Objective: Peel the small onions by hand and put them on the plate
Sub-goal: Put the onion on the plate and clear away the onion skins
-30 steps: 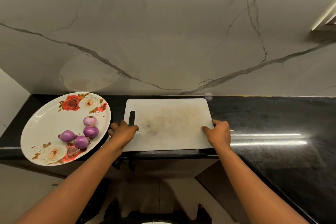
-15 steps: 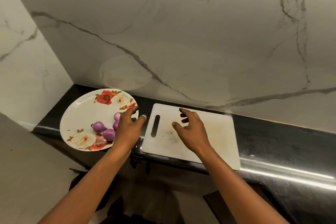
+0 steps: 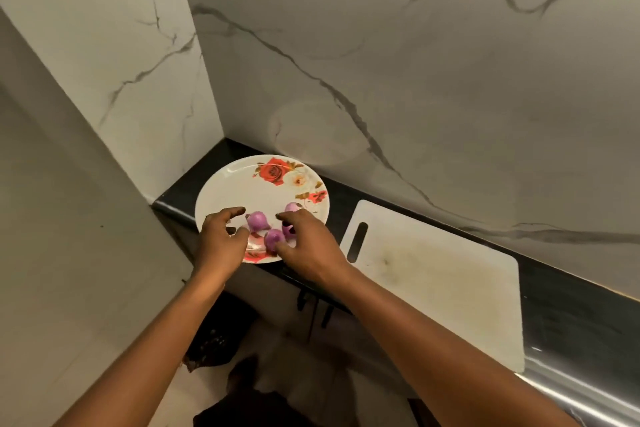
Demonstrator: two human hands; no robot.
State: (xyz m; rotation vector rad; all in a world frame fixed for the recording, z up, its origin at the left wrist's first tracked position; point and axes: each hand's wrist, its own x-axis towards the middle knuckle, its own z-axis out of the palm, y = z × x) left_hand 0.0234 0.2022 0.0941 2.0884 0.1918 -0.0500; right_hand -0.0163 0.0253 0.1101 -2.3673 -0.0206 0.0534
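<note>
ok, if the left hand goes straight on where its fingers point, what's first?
Likely the nearest onion on the plate, just ahead of the left hand; height above it is unclear.

- Home kitchen here: polished black countertop (image 3: 568,319) running under the fingers (image 3: 235,210).
- Veined marble wall (image 3: 415,80) just beyond them.
- Floral plate (image 3: 242,184) beneath them, white cutting board (image 3: 433,270) to their right.
</note>
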